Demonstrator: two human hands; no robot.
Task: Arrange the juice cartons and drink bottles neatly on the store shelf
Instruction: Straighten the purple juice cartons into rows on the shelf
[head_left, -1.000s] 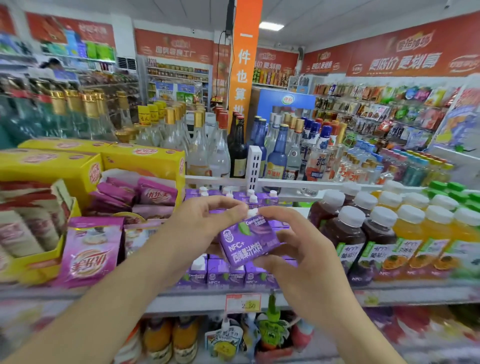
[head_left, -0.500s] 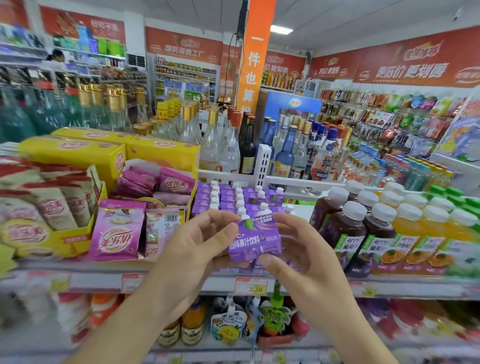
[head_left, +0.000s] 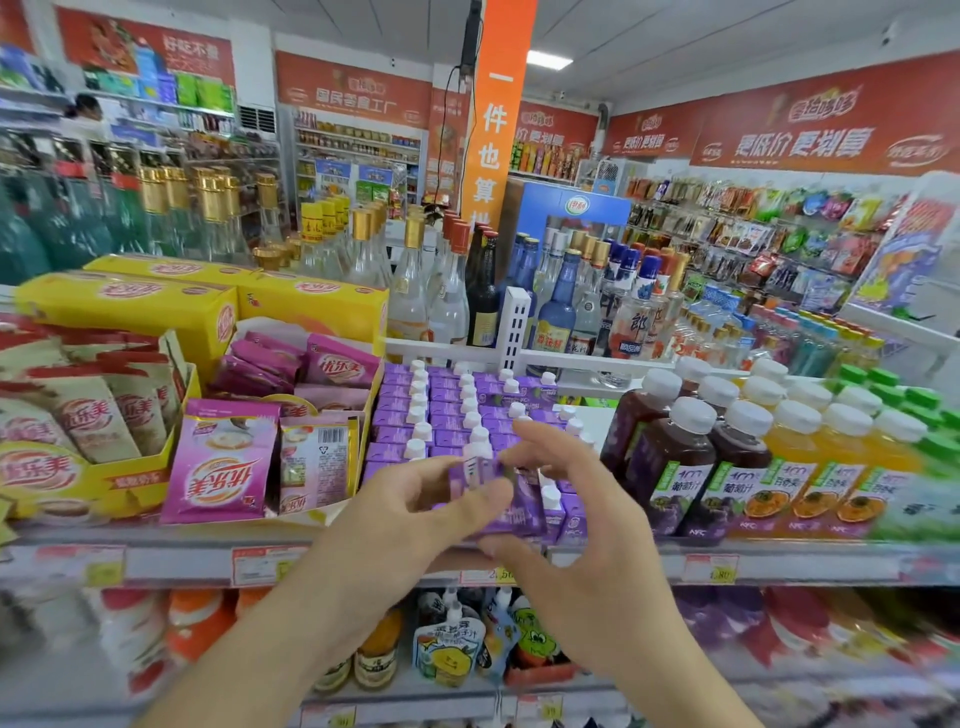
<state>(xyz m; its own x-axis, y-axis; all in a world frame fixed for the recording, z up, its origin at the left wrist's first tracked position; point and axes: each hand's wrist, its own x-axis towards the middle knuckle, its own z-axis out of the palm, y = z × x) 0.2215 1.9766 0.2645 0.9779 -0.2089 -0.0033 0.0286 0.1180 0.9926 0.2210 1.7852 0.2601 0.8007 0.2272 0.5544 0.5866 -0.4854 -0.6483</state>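
One head-worn camera looks forward and slightly down, close to the shelf (head_left: 779, 558), hands low in centre frame.

Shop interior: white panel ceiling (head_left: 701, 47) with a lit rectangular light (head_left: 549, 57) top centre, orange pillar (head_left: 498, 130) with white characters running down mid-frame. Red banners (head_left: 810, 130) with white text line the tops of the walls, upper left through upper right. Wall shelving (head_left: 358, 150) in the centre background, blue display cabinet (head_left: 582, 208) right of the pillar, white air-conditioner unit (head_left: 257, 118) upper left.
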